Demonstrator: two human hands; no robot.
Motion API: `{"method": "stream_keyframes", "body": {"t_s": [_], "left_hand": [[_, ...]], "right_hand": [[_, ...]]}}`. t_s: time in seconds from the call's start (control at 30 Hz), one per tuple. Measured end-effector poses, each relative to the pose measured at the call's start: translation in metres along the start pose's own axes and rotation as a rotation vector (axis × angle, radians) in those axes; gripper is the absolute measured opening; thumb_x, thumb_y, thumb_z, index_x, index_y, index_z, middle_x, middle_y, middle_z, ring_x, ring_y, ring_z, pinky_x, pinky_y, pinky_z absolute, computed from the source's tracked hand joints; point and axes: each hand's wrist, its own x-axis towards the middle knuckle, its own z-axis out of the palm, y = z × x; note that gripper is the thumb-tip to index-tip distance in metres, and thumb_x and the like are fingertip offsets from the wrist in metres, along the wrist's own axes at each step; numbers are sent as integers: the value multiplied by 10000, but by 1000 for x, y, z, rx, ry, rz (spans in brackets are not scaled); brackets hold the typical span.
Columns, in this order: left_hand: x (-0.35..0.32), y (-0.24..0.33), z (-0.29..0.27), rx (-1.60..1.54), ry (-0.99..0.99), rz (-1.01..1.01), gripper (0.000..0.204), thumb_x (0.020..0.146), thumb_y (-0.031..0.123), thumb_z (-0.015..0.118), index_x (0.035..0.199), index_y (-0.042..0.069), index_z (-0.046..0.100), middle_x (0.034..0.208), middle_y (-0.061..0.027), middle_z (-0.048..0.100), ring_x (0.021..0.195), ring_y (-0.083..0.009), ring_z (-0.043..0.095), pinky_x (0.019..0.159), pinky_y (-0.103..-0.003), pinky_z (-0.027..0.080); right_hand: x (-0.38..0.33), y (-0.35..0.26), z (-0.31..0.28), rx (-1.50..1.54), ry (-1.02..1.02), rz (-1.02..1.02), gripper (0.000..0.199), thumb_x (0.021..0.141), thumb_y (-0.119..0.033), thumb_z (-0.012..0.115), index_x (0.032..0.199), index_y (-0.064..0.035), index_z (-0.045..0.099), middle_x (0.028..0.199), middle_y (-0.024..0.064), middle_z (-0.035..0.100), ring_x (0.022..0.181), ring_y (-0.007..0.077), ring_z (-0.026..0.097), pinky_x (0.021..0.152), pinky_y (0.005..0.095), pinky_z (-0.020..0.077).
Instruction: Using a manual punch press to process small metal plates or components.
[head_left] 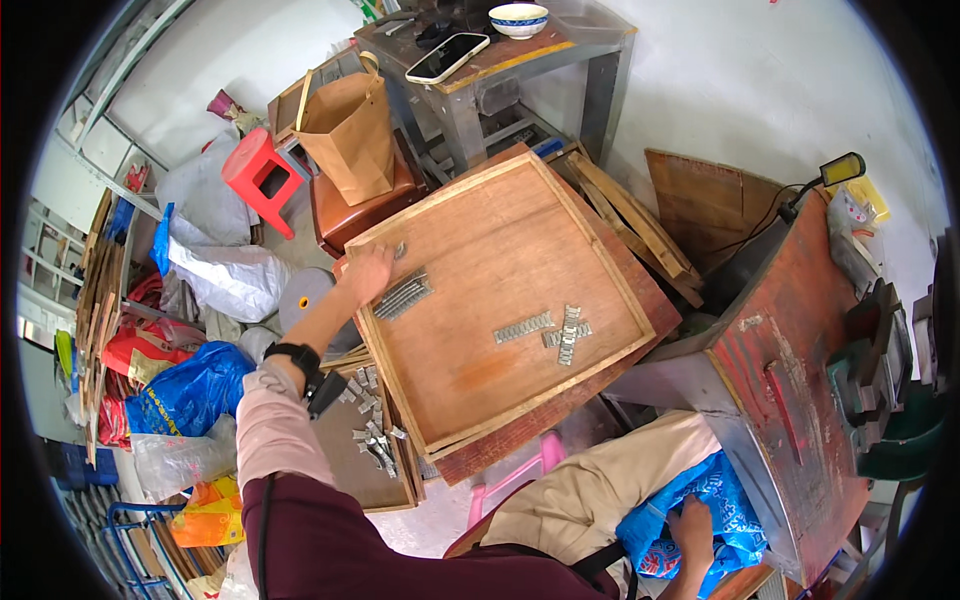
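A shallow wooden tray (470,240) with a raised rim lies tilted in front of me. My left hand (372,272) reaches over its left edge, fingertips closed around a small grey metal piece (400,250). Just below that hand, several grey ridged metal strips (404,296) lie side by side. Farther right on the tray are one more ridged strip (523,328) and a crossed cluster of strips (568,335). At the lower right, my right hand (692,530) is curled inside the opening of a blue plastic bag (735,510) on my lap; what its fingers hold is hidden.
Left of the tray, a lower wooden tray (385,490) holds loose metal pieces (372,430). Behind stand a brown paper bag (350,135), a red stool (262,180) and a table (590,40) with a phone (448,58) and bowl (518,20). A worn red cabinet (790,400) stands right.
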Motion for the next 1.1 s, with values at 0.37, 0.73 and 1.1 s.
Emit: {"method": "stream_keyframes", "body": {"t_s": [0.37, 0.73, 1.1], "left_hand": [[-36, 46, -48, -491, -155, -207, 572, 843, 344, 592, 1239, -40, 442, 1065, -235, 549, 1032, -392, 518, 918, -433, 421], [-4, 67, -30, -768, -237, -691, 354, 833, 79, 547, 1155, -62, 505, 1036, -238, 600, 937, -341, 594, 806, -412, 467], [72, 325, -341, -1015, 85, 707, 426, 885, 117, 529, 1252, -60, 403, 1128, -229, 523, 1069, -361, 517, 902, -401, 436]], "right_hand": [[-3, 15, 1, 44, 21, -97, 297, 699, -120, 708, 857, 74, 547, 866, 289, 610, 821, 447, 595, 727, 480, 488], [-24, 35, -25, 177, 110, -130, 395, 777, -216, 692, 1007, 72, 551, 939, 290, 603, 859, 442, 597, 740, 478, 489], [-67, 43, -142, 568, 817, -360, 556, 742, -124, 744, 1230, -6, 503, 1115, 213, 570, 1023, 362, 577, 854, 414, 478]]}}
